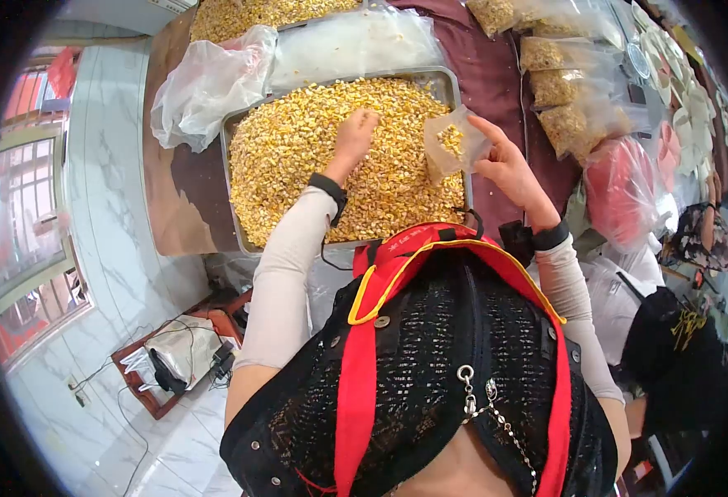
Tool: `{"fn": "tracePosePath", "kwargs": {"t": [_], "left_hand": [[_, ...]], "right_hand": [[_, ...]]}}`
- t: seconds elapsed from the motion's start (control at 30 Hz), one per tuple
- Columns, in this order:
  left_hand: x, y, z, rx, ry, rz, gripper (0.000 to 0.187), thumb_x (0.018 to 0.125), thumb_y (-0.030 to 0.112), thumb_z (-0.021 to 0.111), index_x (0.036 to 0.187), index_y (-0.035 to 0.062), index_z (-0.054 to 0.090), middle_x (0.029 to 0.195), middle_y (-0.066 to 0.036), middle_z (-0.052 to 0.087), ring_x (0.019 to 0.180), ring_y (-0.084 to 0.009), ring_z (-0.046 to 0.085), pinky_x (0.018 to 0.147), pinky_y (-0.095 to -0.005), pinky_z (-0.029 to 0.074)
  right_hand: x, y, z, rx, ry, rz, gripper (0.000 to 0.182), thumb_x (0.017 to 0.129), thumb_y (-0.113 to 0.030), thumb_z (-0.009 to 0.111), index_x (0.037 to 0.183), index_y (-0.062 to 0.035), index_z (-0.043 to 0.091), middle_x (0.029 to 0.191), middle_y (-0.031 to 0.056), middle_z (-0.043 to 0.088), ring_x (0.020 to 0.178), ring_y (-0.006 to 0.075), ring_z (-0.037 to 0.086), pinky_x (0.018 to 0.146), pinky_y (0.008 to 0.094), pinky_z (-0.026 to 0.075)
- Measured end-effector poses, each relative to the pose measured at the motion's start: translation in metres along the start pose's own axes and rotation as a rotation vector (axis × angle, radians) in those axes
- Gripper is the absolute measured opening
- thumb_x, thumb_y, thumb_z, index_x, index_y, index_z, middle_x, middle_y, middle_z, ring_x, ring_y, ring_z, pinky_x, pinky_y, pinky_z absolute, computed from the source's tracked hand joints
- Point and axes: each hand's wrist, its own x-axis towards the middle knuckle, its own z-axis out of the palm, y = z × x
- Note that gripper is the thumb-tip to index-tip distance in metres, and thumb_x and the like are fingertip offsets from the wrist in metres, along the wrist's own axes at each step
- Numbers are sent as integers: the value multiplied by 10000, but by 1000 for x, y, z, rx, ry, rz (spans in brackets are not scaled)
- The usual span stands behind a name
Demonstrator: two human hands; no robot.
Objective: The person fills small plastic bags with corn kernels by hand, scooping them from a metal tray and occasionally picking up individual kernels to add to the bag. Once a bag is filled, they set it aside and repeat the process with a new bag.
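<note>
A large metal tray [236, 217] holds a heap of yellow and tan dried pieces [289, 149]. Over the middle of the heap is my left hand [355, 137], its fingers bent together at the pieces; whether anything is between them is hidden. My right hand [509, 161] is at the tray's right edge, thumb and forefinger on a small clear plastic bag [442, 157]. Some yellow pieces lie inside that bag, which tilts over the tray's right rim.
Crumpled clear plastic [215, 87] lies at the tray's upper left. Behind is a second heap [256, 12]. Filled bags [558, 87] line the right side, above a pink bag [621, 190]. Another person's arm [710, 207] shows at far right.
</note>
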Motion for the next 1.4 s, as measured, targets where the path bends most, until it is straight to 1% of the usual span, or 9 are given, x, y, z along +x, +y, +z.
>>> {"fn": "tracePosePath", "kwargs": {"t": [0.03, 0.07, 0.13, 0.27, 0.47, 0.67, 0.87, 1.13, 1.4], "left_hand": [[-1, 9, -11, -398, -92, -374, 172, 878, 230, 475, 881, 79, 557, 682, -37, 549, 598, -150, 532, 489, -271, 436], [-3, 3, -16, -397, -93, -375, 172, 878, 230, 475, 881, 79, 557, 682, -37, 549, 598, -150, 532, 489, -271, 436], [-9, -7, -29, -1460, -162, -662, 176, 874, 223, 489, 914, 64, 552, 716, -31, 540, 591, -140, 517, 485, -264, 427], [-28, 21, -45, -1969, 10, -686, 209, 872, 218, 473, 945, 45, 566, 833, -103, 576, 700, -226, 562, 594, -316, 504], [-31, 33, -43, -2020, 41, -563, 201, 864, 157, 453, 952, 31, 584, 1058, -176, 569, 919, -277, 557, 742, -366, 507], [-15, 87, -50, -2036, 2, -605, 171, 871, 199, 490, 943, 71, 579, 796, -87, 572, 708, -193, 539, 588, -296, 472], [-7, 146, -27, -1826, -276, -333, 257, 921, 328, 450, 844, 94, 521, 708, -37, 486, 636, -153, 456, 516, -265, 389], [-5, 184, 17, -1332, -99, 11, 399, 924, 339, 459, 617, 86, 486, 576, -20, 509, 529, -86, 471, 520, -230, 385], [-1, 185, 15, -1332, -104, -98, 403, 935, 367, 417, 637, 95, 416, 556, -10, 415, 520, -116, 419, 488, -250, 349]], "right_hand": [[2, 4, -2, -93, -17, -54, 649, 672, 81, 464, 1304, -56, 404, 1329, 69, 357, 1162, 158, 405, 919, 245, 355], [3, 6, -3, -187, -34, -108, 629, 674, 61, 466, 1290, -62, 428, 1346, 84, 347, 1184, 171, 389, 924, 249, 348], [3, 8, -3, -179, -40, -100, 611, 676, 47, 465, 1277, -61, 445, 1359, 96, 335, 1199, 182, 375, 932, 252, 340], [6, 11, 0, -192, -30, -118, 616, 682, 36, 459, 1289, -60, 430, 1368, 99, 321, 1206, 184, 365, 944, 255, 328], [6, 8, 7, -68, -37, -96, 669, 691, 42, 469, 1341, -58, 347, 1333, 94, 342, 1183, 172, 378, 943, 260, 333], [4, 5, 12, -92, -11, -102, 650, 697, 40, 475, 1330, -45, 356, 1315, 89, 363, 1146, 166, 403, 938, 255, 338], [6, 15, 10, -136, 18, -160, 635, 700, 17, 488, 1321, -50, 373, 1290, 82, 399, 1085, 146, 435, 881, 234, 363], [4, 7, 11, -158, 47, -150, 627, 688, 10, 508, 1302, -43, 394, 1277, 77, 404, 1036, 136, 452, 836, 230, 381], [2, -9, 10, -225, 36, -85, 654, 698, 27, 542, 1325, -60, 375, 1221, 20, 409, 870, 78, 461, 735, 207, 400]]}}
